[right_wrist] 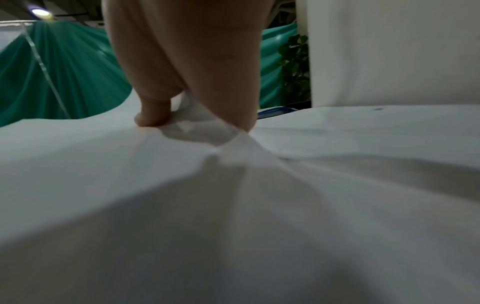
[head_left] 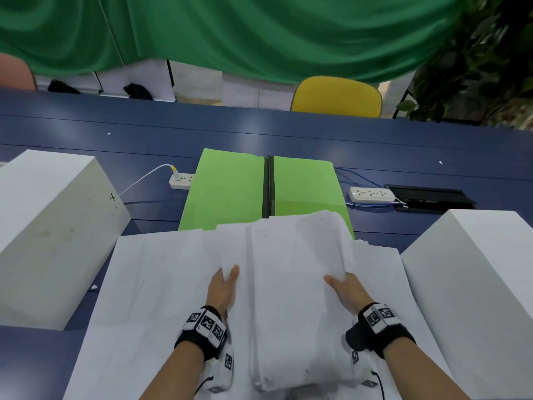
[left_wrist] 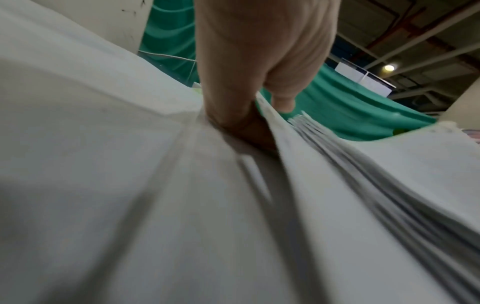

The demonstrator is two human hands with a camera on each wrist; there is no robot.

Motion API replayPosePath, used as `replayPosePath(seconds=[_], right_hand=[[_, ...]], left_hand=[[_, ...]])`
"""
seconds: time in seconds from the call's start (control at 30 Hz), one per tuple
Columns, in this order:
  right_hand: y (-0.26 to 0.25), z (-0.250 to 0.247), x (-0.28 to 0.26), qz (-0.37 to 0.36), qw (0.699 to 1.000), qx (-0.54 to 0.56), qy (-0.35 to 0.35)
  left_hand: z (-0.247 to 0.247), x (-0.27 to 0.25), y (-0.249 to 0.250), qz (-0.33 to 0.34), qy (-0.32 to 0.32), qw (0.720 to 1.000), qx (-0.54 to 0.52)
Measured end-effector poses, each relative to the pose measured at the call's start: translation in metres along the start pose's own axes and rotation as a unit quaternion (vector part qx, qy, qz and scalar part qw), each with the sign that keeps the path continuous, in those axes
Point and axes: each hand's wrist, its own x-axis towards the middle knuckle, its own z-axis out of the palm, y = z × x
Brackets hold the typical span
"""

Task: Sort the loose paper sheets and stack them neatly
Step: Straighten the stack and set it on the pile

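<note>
A thick stack of white paper sheets [head_left: 294, 284] lies lengthwise in front of me, its edges uneven, on top of wider loose sheets [head_left: 161, 272] spread over the blue table [head_left: 288, 134]. My left hand [head_left: 223, 287] stands edge-on against the stack's left side with straight fingers. In the left wrist view its fingers [left_wrist: 233, 123] reach down between the loose sheets [left_wrist: 91, 123] and the stack [left_wrist: 389, 174]. My right hand [head_left: 346, 290] grips the stack's right edge, thumb on top. In the right wrist view the paper [right_wrist: 233, 205] puckers under that hand [right_wrist: 187, 61].
An open green folder [head_left: 230, 192] lies just beyond the paper. White boxes [head_left: 49, 232] [head_left: 476, 278] flank the sheets left and right. Two power strips [head_left: 181, 180] [head_left: 372, 194], cables and a black device [head_left: 429, 196] sit farther back. A yellow chair [head_left: 337, 96] stands behind the table.
</note>
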Motion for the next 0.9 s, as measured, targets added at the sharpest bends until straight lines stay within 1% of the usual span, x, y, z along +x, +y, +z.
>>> replayPosePath(seconds=[0.03, 0.07, 0.1, 0.13, 0.2, 0.27, 0.3, 0.33, 0.37, 0.4, 0.43, 0.47, 0.5, 0.53, 0.6, 0.63, 0.7, 0.8, 0.87, 0.9], right_hand=[[-0.002, 0.010, 0.001, -0.013, 1.000, -0.003, -0.014], [-0.005, 0.021, 0.001, -0.028, 0.999, -0.011, -0.027], [-0.008, 0.031, 0.002, -0.043, 0.998, -0.027, -0.038], [-0.011, 0.040, 0.002, -0.045, 0.997, -0.050, -0.042], [-0.019, 0.049, 0.003, -0.039, 0.996, -0.082, -0.025], [-0.020, 0.048, 0.007, -0.039, 0.996, -0.078, 0.013], [-0.021, 0.045, 0.007, -0.035, 0.998, -0.045, 0.031], [-0.023, 0.040, 0.007, -0.029, 0.999, 0.024, 0.035], [-0.028, 0.034, 0.005, -0.032, 0.992, 0.119, 0.025], [-0.038, 0.027, -0.001, -0.045, 0.978, 0.203, -0.018], [-0.048, 0.021, -0.005, -0.058, 0.959, 0.268, -0.077], [-0.059, 0.016, -0.010, -0.071, 0.948, 0.288, -0.118], [-0.073, 0.011, -0.017, -0.100, 0.946, 0.280, -0.127], [-0.089, 0.007, -0.026, -0.138, 0.950, 0.257, -0.109], [-0.118, 0.002, -0.042, -0.201, 0.953, 0.225, -0.038], [-0.131, -0.001, -0.048, -0.231, 0.947, 0.222, -0.019], [-0.148, -0.006, -0.057, -0.264, 0.936, 0.234, 0.000], [-0.152, -0.010, -0.059, -0.271, 0.928, 0.255, 0.006], [-0.144, -0.007, -0.057, -0.262, 0.934, 0.244, -0.005], [-0.137, -0.003, -0.054, -0.251, 0.942, 0.221, -0.016]], left_hand=[[0.005, -0.001, 0.000, -0.025, -0.021, 0.999, -0.006], [0.009, -0.001, -0.001, -0.035, -0.036, 0.999, 0.001], [0.012, 0.001, -0.004, -0.027, -0.044, 0.999, 0.013], [0.012, 0.003, -0.007, -0.010, -0.047, 0.999, 0.020], [0.009, 0.001, -0.008, 0.030, -0.045, 0.998, 0.026], [0.004, -0.009, 0.002, 0.078, -0.041, 0.996, 0.018], [0.002, -0.013, 0.013, 0.109, -0.047, 0.993, -0.004], [-0.002, -0.020, 0.027, 0.141, -0.062, 0.988, -0.034], [-0.004, -0.026, 0.041, 0.166, -0.077, 0.982, -0.055], [-0.006, -0.031, 0.057, 0.192, -0.085, 0.976, -0.066], [-0.009, -0.034, 0.071, 0.215, -0.078, 0.971, -0.071], [-0.011, -0.038, 0.085, 0.234, -0.064, 0.967, -0.078], [-0.013, -0.043, 0.100, 0.251, -0.048, 0.962, -0.091], [-0.014, -0.048, 0.114, 0.267, -0.038, 0.957, -0.106], [-0.015, -0.060, 0.137, 0.304, -0.035, 0.945, -0.119], [-0.016, -0.066, 0.148, 0.324, -0.035, 0.938, -0.117], [-0.017, -0.077, 0.163, 0.362, -0.029, 0.923, -0.124], [-0.020, -0.082, 0.171, 0.390, -0.011, 0.910, -0.140], [-0.021, -0.080, 0.165, 0.381, -0.014, 0.914, -0.136], [-0.019, -0.081, 0.162, 0.372, -0.019, 0.919, -0.128]])
